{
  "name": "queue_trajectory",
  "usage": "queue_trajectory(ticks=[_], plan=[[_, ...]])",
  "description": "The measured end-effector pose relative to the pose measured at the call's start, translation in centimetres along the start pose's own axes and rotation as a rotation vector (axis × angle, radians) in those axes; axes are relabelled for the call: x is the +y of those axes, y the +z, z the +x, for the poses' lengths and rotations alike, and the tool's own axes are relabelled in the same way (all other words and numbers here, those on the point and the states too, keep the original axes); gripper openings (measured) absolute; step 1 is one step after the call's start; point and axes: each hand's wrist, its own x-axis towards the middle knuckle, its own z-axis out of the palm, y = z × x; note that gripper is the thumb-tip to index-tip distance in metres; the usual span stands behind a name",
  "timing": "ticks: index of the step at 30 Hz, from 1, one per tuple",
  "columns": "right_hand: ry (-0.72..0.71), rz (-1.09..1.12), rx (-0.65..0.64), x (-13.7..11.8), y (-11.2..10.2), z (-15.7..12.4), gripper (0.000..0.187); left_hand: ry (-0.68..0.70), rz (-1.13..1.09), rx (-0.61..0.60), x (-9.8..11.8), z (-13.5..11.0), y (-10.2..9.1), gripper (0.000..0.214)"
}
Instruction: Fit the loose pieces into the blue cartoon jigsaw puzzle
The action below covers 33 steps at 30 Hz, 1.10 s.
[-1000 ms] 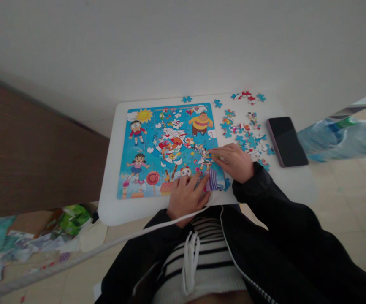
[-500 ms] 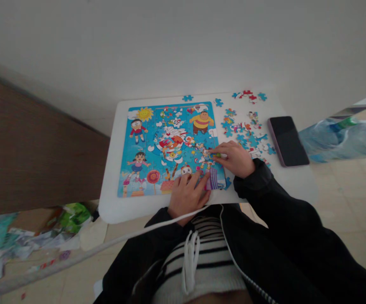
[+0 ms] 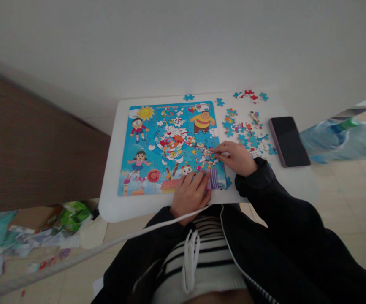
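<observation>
A blue cartoon jigsaw puzzle lies in its tray on a small white table. My left hand rests on the puzzle's lower edge with fingers stretched out, holding nothing. Over the right side of the puzzle, my right hand is closed in a pinch on a puzzle piece, mostly hidden by the fingertips. Loose puzzle pieces are scattered right of the tray. One blue piece sits by the tray's lower right corner, below my right hand.
A dark phone lies at the table's right side, with clear plastic-wrapped bottles beyond it. A brown wooden panel stands at left, above floor clutter with a green bag. A pale cable crosses in front of me.
My right thumb and index finger have drawn together at the puzzle's right side. The left hand has barely shifted on the lower edge.
</observation>
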Motion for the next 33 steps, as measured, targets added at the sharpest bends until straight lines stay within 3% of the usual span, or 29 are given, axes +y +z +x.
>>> queue_trajectory(ticks=[17, 23, 33], plan=[[0.138, 0.394, 0.157, 0.0, 0.4, -0.7, 0.020, 0.023, -0.029, 0.016, -0.1, 0.1, 0.0, 0.040], [0.233, 0.370, 0.181, -0.2, 0.5, -0.4, 0.020, 0.062, 0.081, 0.032, 0.2, -0.3, 0.5, 0.040], [0.213, 0.317, 0.217, -0.1, 0.6, -0.4, 0.022, 0.091, 0.157, 0.045, 0.2, -1.1, 1.7, 0.039]])
